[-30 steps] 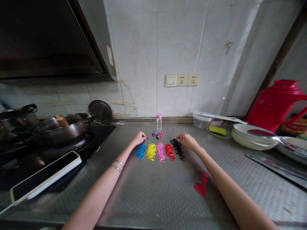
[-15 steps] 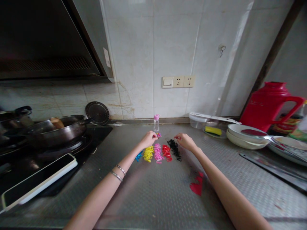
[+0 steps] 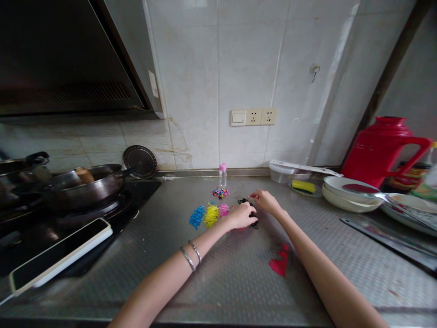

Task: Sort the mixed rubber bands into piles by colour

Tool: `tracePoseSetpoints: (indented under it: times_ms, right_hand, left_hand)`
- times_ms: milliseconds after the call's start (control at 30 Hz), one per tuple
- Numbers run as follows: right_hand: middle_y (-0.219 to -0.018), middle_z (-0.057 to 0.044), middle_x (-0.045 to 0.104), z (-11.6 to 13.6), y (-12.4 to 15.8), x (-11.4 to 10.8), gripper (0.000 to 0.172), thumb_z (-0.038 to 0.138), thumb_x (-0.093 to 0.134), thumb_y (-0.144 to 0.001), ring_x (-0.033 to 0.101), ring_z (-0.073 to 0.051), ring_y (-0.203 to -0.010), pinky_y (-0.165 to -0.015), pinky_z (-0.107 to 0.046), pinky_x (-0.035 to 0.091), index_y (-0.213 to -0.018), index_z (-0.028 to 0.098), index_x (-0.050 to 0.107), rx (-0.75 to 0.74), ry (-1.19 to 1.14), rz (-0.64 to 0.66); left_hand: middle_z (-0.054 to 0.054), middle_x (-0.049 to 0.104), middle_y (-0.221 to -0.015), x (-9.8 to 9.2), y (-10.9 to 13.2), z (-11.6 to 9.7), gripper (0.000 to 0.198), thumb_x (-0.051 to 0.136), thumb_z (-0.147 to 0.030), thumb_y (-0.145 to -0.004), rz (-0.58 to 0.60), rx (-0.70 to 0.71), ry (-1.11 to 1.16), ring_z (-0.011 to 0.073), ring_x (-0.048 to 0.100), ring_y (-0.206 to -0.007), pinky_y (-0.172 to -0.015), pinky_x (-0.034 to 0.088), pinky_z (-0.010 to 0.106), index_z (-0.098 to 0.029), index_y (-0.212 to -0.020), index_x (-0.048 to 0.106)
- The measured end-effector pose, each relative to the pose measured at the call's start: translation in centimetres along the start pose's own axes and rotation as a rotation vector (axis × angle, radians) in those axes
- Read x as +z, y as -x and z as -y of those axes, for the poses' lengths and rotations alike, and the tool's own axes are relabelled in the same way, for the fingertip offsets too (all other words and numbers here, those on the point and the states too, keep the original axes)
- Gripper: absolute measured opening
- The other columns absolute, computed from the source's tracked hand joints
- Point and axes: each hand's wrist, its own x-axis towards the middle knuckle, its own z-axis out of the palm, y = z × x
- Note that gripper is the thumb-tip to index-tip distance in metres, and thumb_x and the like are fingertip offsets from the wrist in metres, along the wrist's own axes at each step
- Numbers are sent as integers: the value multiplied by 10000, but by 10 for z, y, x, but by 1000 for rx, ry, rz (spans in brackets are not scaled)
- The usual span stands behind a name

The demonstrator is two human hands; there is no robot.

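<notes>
Small loops that look like rubber bands lie sorted by colour: a blue pile (image 3: 196,217), a yellow pile (image 3: 211,215), a pink pile (image 3: 224,209) and a black pile (image 3: 255,223). Only slivers of the red pile show beneath my left hand (image 3: 241,215). That hand reaches over to the black loops, finger and thumb a little apart at them. Just beyond its right side, my right hand (image 3: 266,202) is closed in a pinch; whatever it holds is too small to name. A mixed-colour heap (image 3: 221,193) lies before a clear bottle (image 3: 223,175) with a pink cap.
Torn red pieces (image 3: 280,260) lie on the metal counter (image 3: 218,282) near my right forearm. At left are a phone-like device (image 3: 61,255) and a pan (image 3: 85,187) on the stove. Bowls (image 3: 348,200), a yellow sponge (image 3: 303,186) and a red thermos (image 3: 378,150) stand right.
My left hand has moved right and nearer, from the mixed heap to the black pile, uncovering the heap and the blue pile and covering the red. My right hand has barely moved.
</notes>
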Motion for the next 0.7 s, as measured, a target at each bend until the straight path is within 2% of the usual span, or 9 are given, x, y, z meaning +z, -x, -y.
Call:
tracePoseSetpoints:
  times_ms: [67,167,300,400,533,700]
  right_hand:
    - [-946,-35,628,-1,-1,0,291,186,408,-747,554,-136,-836,-718,-190,384,-917,227,642,-2,5,1]
    - [-936,-36,628,0,-1,-1,282,191,417,-743,554,-136,-823,-716,-193,386,-909,231,641,-14,19,8]
    - [-938,-33,624,7,-1,-3,267,195,421,-746,557,-133,-812,-701,-193,391,-896,233,639,-37,16,6]
    - [-946,-31,622,17,-3,-3,259,199,423,-751,558,-136,-834,-714,-201,395,-885,234,641,-60,1,16]
    - [-959,-24,623,36,-8,0,267,185,420,-754,551,-137,-874,-743,-199,393,-885,236,647,-115,-39,55]
    - [-981,-24,615,65,-18,9,285,172,436,-734,556,-142,-866,-713,-193,401,-920,246,639,-200,-37,137]
  left_hand:
    - [94,601,-880,-7,2,9,315,520,-333,-709,-40,-3,23,169,552,-763,-676,411,248,-157,-947,629]
    - [82,629,-832,-26,10,36,259,519,-256,-697,-109,-47,71,153,556,-746,-714,406,241,-130,-880,653]
    - [67,658,-748,-59,26,82,212,498,-181,-682,-129,-233,132,137,568,-677,-652,412,219,-105,-777,672]
    - [72,665,-724,-75,40,111,200,510,-182,-667,-110,-327,67,141,574,-658,-641,410,220,-106,-730,683]
    - [70,671,-730,-76,53,133,200,528,-155,-632,-36,-418,36,139,582,-652,-628,417,208,-117,-743,690]
    - [59,669,-718,-64,56,144,226,542,-136,-601,2,-443,65,135,579,-636,-605,423,203,-127,-773,687]
